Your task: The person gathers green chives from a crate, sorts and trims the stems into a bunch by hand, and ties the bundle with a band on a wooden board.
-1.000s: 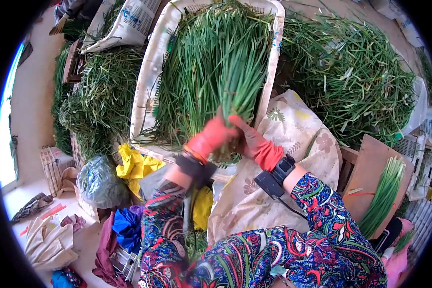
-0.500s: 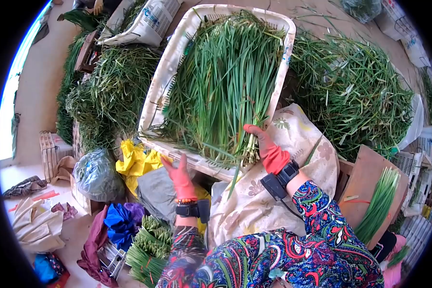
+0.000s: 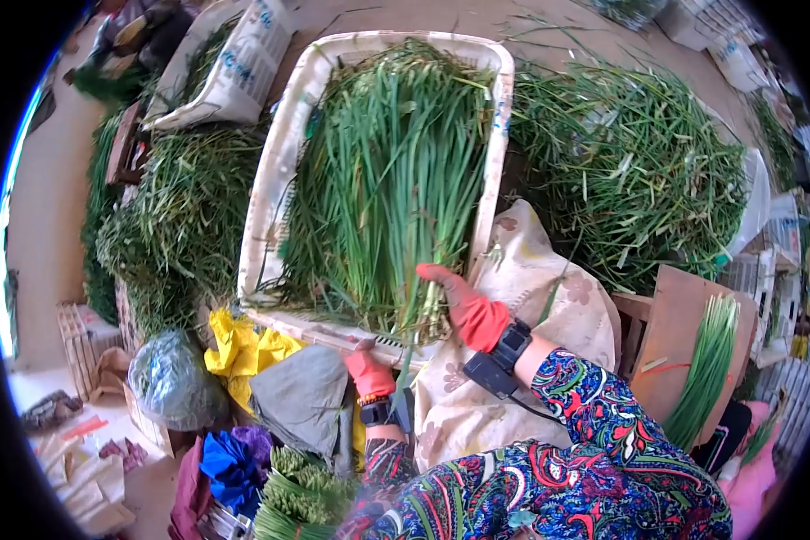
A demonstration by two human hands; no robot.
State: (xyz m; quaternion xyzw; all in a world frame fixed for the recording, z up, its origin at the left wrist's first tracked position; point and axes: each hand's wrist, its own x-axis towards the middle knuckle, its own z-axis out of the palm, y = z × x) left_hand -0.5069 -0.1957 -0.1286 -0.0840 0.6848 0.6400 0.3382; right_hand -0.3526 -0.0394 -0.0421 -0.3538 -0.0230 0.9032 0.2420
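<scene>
A white plastic crate (image 3: 265,207) holds long green stalks (image 3: 387,171), their pale ends toward me. My right hand (image 3: 468,310), in a red glove, is at the crate's near right corner, its fingers closed around the pale ends of a bunch (image 3: 432,315). At the crate's near edge is my left hand (image 3: 369,371), also red-gloved, beside a grey cloth (image 3: 306,400). A loose green leaf hangs next to it. The left fingers are small and partly hidden, so their grip is unclear. A flowered cloth (image 3: 522,288) lies under my right forearm.
Heaps of loose greens lie left (image 3: 180,216) and right (image 3: 630,171) of the crate. A tied bunch (image 3: 706,369) rests on a board (image 3: 670,315) at right. Bundles (image 3: 301,490), a plastic bag (image 3: 178,382) and yellow cloth (image 3: 243,346) are at lower left. Another person sits at upper left.
My left hand has gone from the stalks, through an open spread, to the crate's near edge. My right hand stays by the bunch at the near right corner. The view has shifted.
</scene>
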